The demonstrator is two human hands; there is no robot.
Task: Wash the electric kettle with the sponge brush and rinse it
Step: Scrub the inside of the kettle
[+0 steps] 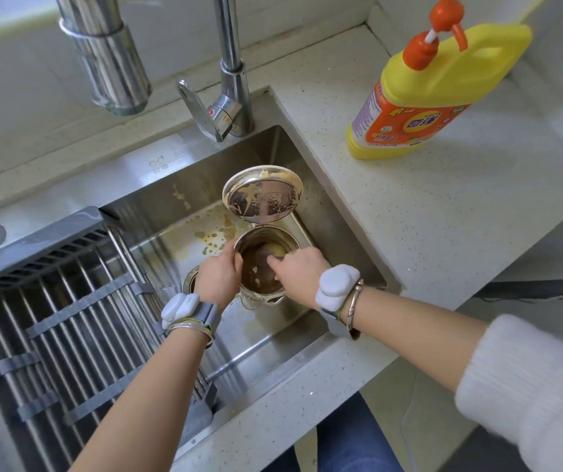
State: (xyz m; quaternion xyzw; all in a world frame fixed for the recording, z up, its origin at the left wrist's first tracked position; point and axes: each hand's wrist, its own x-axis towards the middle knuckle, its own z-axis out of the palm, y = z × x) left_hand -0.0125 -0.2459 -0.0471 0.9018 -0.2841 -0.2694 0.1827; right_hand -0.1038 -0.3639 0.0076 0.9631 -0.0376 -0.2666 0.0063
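With the right hand point(298, 267) curled round something pale, likely the sponge brush point(275, 251), inside the electric kettle point(263, 264) in the sink point(157, 195), and left hand point(218, 272) gripping its rim, scrub beyond the fingertips toward the soiled lid point(263, 195).

left hand point(218, 274) curled in a grip low ahead, right hand point(298, 267) beside it, fingers curled downward.
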